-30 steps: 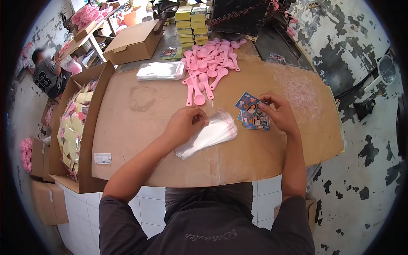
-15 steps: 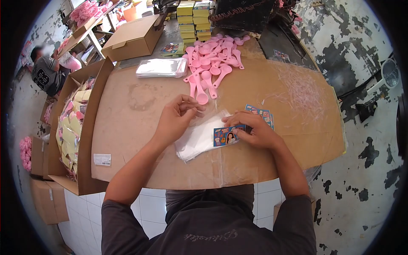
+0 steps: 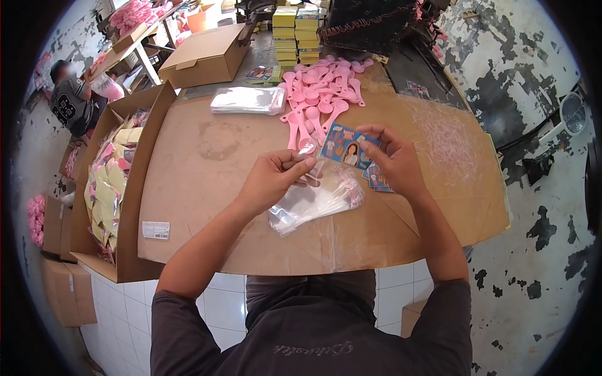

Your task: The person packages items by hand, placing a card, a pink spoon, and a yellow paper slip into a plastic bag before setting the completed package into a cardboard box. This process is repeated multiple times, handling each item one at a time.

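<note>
My right hand pinches a blue printed card by its right side, tilted above the cardboard surface. My left hand is closed at the fingertips on a clear plastic bag, just left of the card; the bag's outline is hard to make out. Below both hands lies a fanned pile of clear plastic bags. More blue cards rest partly hidden behind my right hand. Beyond my hands a heap of pink measuring spoons spreads on the table, with one spoon end close to my left fingers.
A bundle of clear bags lies back left. Stacked cards stand at the back, near a closed carton. An open box of packed items borders the left edge. Plastic shreds lie right. Another person sits far left.
My right hand has lifted a blue card off the bag pile, up and to the right. My left hand has moved slightly right and down, closing on a bag.
</note>
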A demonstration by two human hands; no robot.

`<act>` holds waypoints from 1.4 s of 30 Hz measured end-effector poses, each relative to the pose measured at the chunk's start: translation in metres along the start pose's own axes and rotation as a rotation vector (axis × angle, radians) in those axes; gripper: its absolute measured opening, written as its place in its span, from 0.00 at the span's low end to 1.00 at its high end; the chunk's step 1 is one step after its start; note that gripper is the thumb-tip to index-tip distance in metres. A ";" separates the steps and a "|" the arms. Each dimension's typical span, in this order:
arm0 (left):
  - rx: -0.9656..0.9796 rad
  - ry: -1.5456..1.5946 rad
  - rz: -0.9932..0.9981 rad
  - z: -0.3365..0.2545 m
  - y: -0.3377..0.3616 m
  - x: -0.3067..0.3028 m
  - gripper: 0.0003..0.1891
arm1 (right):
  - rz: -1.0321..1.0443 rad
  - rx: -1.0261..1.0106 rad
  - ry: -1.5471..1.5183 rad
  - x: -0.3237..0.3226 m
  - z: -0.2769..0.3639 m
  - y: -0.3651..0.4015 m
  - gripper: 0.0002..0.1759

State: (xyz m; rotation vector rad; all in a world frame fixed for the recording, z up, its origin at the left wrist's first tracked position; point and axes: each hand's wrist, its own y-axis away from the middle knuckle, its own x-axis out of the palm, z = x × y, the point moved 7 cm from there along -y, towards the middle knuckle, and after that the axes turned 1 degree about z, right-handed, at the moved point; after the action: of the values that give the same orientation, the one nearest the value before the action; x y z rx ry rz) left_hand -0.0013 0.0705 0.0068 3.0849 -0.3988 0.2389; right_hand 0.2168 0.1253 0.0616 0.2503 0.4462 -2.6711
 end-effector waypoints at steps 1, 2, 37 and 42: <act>-0.008 -0.012 -0.001 -0.001 0.001 0.000 0.16 | 0.003 -0.020 0.011 0.000 0.009 -0.004 0.14; -0.016 -0.025 -0.004 -0.002 0.002 0.001 0.16 | 0.007 -0.041 0.021 0.000 0.018 -0.007 0.14; -0.010 -0.241 0.011 0.011 0.002 0.011 0.15 | 0.196 -0.278 0.210 0.012 0.002 -0.003 0.07; 0.050 -0.184 0.009 0.017 0.000 0.009 0.15 | 0.213 -0.305 0.180 0.007 0.001 -0.002 0.05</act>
State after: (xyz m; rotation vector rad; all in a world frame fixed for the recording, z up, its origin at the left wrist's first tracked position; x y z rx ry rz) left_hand 0.0098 0.0671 -0.0085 3.1658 -0.4184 -0.0362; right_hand 0.2093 0.1236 0.0616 0.4208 0.8243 -2.3442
